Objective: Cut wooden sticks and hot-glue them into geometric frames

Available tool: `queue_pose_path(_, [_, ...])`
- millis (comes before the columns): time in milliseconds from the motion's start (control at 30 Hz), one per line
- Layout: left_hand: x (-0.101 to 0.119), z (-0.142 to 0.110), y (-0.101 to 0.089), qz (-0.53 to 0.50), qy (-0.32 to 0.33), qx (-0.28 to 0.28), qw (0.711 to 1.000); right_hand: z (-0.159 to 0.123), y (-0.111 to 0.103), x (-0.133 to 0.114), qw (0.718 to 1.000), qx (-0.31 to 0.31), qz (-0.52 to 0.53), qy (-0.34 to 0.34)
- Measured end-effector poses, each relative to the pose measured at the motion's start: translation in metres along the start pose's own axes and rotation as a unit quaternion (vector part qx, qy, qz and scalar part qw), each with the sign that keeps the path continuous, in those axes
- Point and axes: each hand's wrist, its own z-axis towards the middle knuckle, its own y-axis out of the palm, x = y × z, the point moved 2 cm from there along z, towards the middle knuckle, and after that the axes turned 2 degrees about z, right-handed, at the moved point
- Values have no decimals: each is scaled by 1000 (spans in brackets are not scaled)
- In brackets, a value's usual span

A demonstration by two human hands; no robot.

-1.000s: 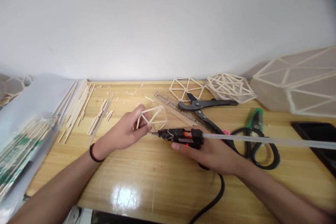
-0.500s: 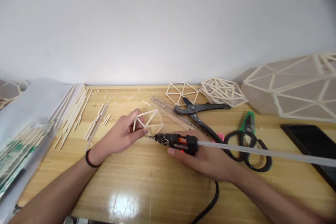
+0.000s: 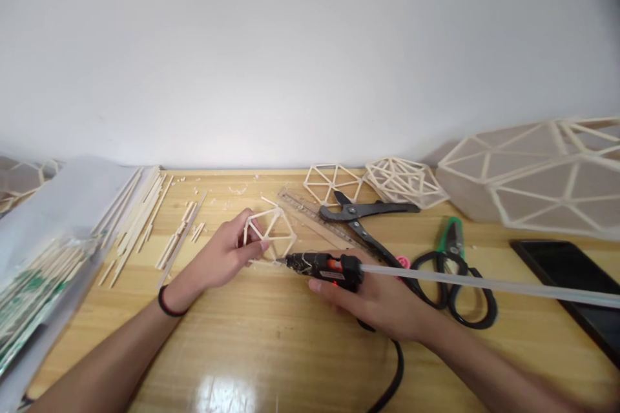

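My left hand (image 3: 231, 246) pinches a small frame of thin wooden sticks (image 3: 279, 237), joined in triangles, just above the table. Fingers and thumb close on the frame's left side and hide part of it. In my right hand (image 3: 372, 297) is a black hot glue gun (image 3: 317, 266), its red light lit. A long clear glue stick (image 3: 477, 281) juts from the gun's back to the right. The nozzle points left and reaches the frame's lower right corner; whether it touches the wood I cannot tell.
Loose wooden sticks (image 3: 138, 213) and short cut pieces (image 3: 175, 235) lie at left, by a bag of sticks (image 3: 36, 284). Behind my right hand are a ruler (image 3: 310, 210), pliers (image 3: 368, 208) and scissors (image 3: 453, 271). A phone (image 3: 562, 264) and stick frames (image 3: 527, 174) stand at right.
The stick frame has turned in my left hand, its lower edge now meeting the nozzle. The glue gun stays almost in place. The whole view has shifted slightly.
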Motion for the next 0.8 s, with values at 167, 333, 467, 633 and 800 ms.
queue_pose_path(167, [-2, 0, -1, -6, 1, -2, 1000, 4, 1, -2, 997, -2, 74, 20])
queue_pose_path(333, [-5, 1, 0, -47, -15, -10, 999, 10, -1, -6, 979, -32, 198, 23])
queue_pose_path(467, [-6, 1, 0, -66, -27, -10, 997, 10, -5, -6, 975, -36, 218, 30])
queue_pose_path(633, [-6, 2, 0, -70, -32, -9, 997, 11, -6, 0, 971, -18, 233, 49])
queue_pose_path(800, [-5, 3, 1, -82, -29, -7, 996, 15, -5, 8, 962, -3, 271, 42])
